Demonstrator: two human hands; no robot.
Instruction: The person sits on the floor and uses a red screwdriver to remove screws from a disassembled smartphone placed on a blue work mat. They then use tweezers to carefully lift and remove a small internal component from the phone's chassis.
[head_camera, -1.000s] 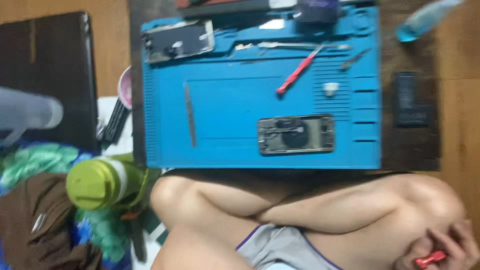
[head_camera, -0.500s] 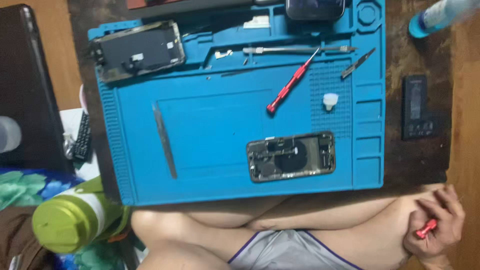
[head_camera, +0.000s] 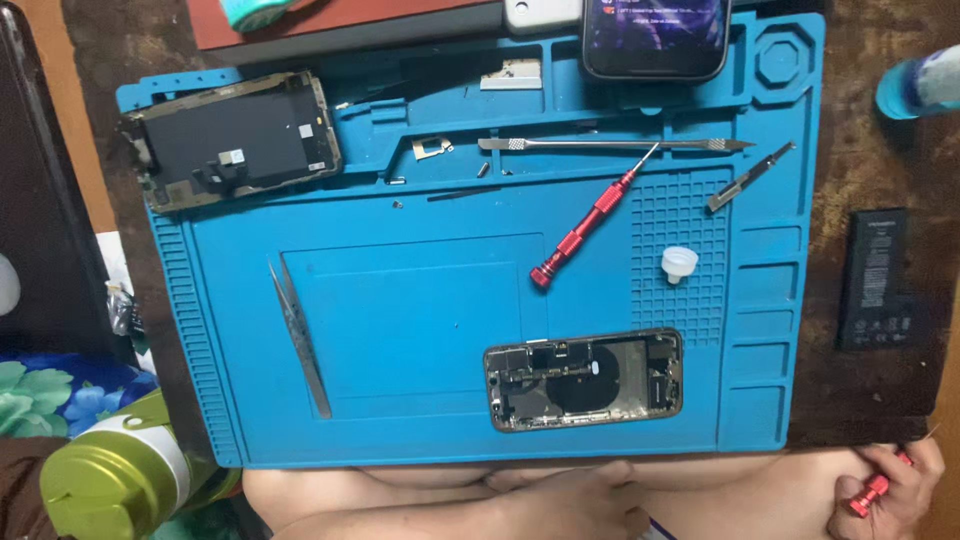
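Gripping a red screwdriver (head_camera: 868, 495), the right hand (head_camera: 890, 490) hovers off the mat's (head_camera: 400, 300) near-right corner.

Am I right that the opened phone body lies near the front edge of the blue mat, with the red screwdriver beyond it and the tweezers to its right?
Not quite. In the head view the tweezers lie to the left of the opened phone body, not its right. The phone body does sit near the front edge of the blue mat, with the red screwdriver beyond it.

Dim, even indoor light, soft shadows, slight blur at the edges.
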